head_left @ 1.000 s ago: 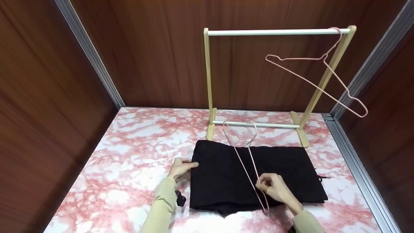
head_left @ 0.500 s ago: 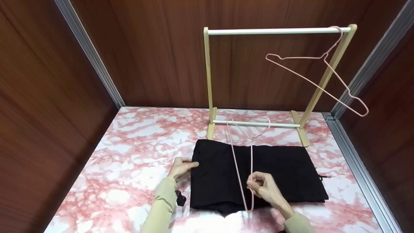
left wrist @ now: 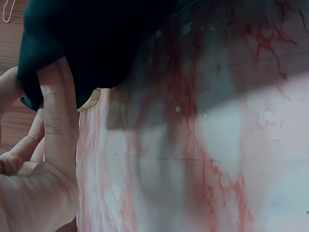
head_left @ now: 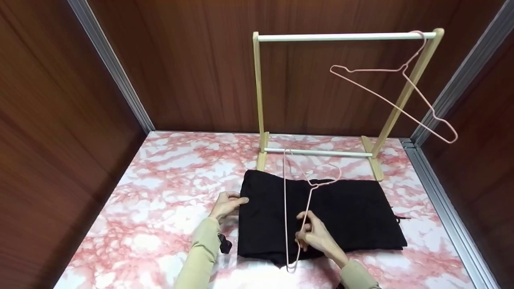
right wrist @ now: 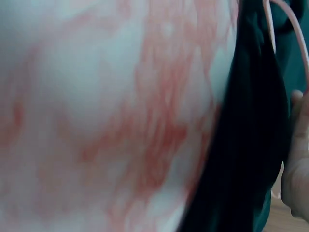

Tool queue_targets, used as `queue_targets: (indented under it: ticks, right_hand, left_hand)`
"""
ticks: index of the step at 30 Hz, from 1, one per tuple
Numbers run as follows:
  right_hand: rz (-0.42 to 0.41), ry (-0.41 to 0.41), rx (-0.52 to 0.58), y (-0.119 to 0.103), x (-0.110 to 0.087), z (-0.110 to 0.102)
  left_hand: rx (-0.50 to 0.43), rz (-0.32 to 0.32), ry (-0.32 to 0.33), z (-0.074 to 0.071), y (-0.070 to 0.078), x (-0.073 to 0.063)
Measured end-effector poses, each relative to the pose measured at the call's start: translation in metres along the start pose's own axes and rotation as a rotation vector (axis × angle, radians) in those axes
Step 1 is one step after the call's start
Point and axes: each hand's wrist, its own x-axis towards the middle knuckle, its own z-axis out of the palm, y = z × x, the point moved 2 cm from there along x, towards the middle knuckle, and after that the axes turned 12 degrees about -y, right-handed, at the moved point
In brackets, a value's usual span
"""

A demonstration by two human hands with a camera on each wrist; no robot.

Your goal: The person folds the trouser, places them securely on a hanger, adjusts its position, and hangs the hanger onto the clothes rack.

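Note:
A black folded garment [head_left: 349,212] lies on the table, a thin dark cord poking out at its right side. My left hand [head_left: 225,204] pinches its left edge between thumb and fingers; the left wrist view shows the black cloth [left wrist: 91,38] between them. Over the garment, my right hand [head_left: 319,239] grips a pink hanger [head_left: 285,208] by one side. The hanger stands tilted above the cloth, its hook pointing right and its narrow end toward me. In the right wrist view, part of the hanger [right wrist: 292,19] and the right hand [right wrist: 297,179] appear at the right edge.
Behind the garment stands a rack with wooden legs and a white top bar [head_left: 321,37]. Another pink hanger [head_left: 373,94] hangs at that bar's right end. Brown wood-grain walls [head_left: 200,72] enclose the marbled pink table [head_left: 172,172] at the back and sides.
My right hand has moved left with the hanger and turned it, so the hook now points right. The left hand keeps its hold on the garment's edge, nearly still.

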Motion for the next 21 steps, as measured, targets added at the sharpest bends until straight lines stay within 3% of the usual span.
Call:
queue_targets:
  ticks: [7, 16, 21]
  right_hand:
    - [0.016, -0.063, 0.076, -0.006, 0.007, -0.006]
    - [-0.046, 0.127, -0.032, -0.017, 0.012, -0.018]
    - [-0.049, 0.155, -0.065, -0.019, 0.013, -0.023]
  left_hand:
    - [0.030, 0.023, -0.017, 0.002, 0.003, -0.002]
    - [0.044, 0.032, -0.024, 0.003, 0.006, -0.002]
    - [0.060, 0.028, -0.023, 0.003, 0.006, -0.002]
